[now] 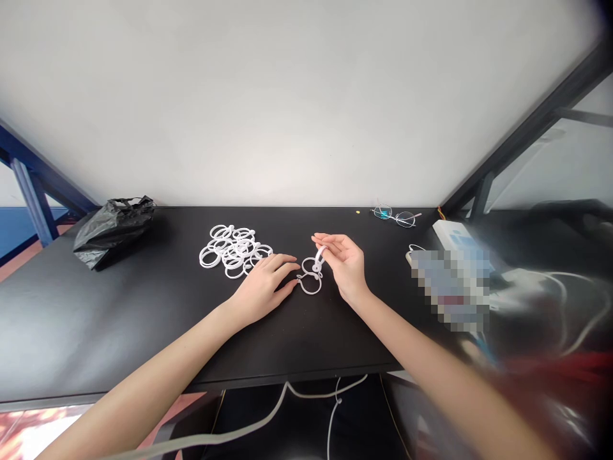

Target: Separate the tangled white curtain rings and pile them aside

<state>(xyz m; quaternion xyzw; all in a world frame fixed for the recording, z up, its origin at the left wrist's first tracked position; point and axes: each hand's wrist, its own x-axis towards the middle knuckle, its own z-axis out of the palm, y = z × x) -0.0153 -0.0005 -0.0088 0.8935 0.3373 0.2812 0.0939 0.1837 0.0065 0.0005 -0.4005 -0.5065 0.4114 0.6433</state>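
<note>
White plastic rings with small eyelets or knobs, like curtain rings, lie on the black table. My right hand [348,262] pinches one curtain ring [317,257] between thumb and fingers, tilted up off the table. Just below it, a second ring [311,293] lies flat, and another ring shows behind the held one; whether they are linked I cannot tell. My left hand [265,287] rests palm down with its fingers apart, the thumb and fingertips at the left edge of the lying rings. Beside its knuckles is a loose pile of several rings [234,250], partly covered by that hand.
A crumpled black plastic bag [117,227] sits at the left. Eyeglasses [405,219] lie near the wall at the back right. Further right are a white box [453,235], a blurred-out object [450,294] and white cables. A pale cable [253,425] crosses below the table's front edge.
</note>
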